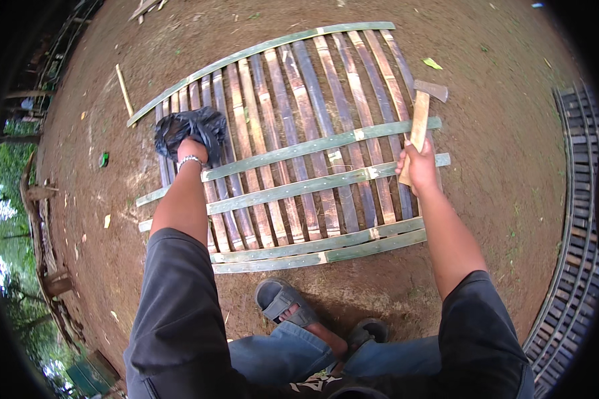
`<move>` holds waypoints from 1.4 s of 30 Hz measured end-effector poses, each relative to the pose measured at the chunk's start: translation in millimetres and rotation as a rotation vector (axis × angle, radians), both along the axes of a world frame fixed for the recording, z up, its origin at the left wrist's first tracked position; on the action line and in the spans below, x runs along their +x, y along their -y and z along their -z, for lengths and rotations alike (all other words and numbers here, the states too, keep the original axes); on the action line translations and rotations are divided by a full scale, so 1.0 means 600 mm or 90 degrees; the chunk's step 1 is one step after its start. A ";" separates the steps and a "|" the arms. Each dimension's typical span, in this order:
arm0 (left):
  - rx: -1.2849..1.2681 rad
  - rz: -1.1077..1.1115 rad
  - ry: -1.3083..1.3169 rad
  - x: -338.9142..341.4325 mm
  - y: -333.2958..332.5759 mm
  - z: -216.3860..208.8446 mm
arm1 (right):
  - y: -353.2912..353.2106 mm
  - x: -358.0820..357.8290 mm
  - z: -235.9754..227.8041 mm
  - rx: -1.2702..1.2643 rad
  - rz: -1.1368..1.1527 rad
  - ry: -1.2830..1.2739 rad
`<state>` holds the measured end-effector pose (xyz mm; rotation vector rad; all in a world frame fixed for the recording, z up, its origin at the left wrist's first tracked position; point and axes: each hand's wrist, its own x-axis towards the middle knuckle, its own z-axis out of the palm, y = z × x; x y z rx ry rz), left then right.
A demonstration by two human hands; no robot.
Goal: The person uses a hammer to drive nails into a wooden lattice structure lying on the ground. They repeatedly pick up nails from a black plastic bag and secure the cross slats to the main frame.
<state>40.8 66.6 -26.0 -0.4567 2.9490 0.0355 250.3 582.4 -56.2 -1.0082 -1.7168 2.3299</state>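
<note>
My left hand reaches into the crumpled mouth of a black plastic bag. Its fingers are hidden inside, so their grip does not show. The bag is at the left part of a slatted bamboo panel. At the panel's right side, my right hand is closed round the wooden handle of a hatchet, its metal head pointing away from me. Beneath both arms, dark bamboo slats run away from me, crossed by several green bamboo strips.
The panel lies on bare brown soil in front of my sandalled feet. A thin stick lies beyond its left end. Another slatted panel stretches along the right edge. Logs and greenery line the left.
</note>
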 end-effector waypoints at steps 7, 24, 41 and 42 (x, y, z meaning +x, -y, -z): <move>0.027 -0.074 -0.087 0.008 -0.037 0.000 | -0.007 -0.001 -0.013 -0.016 0.016 0.024; 0.698 -0.119 -0.612 0.128 -0.153 -0.065 | -0.022 0.013 0.005 -0.013 0.007 0.023; 1.317 -0.502 0.174 0.560 -0.547 -0.087 | 0.095 0.232 -0.163 0.038 -0.222 0.011; 1.326 -0.504 0.176 0.565 -0.549 -0.087 | 0.093 0.236 -0.170 0.037 -0.208 0.024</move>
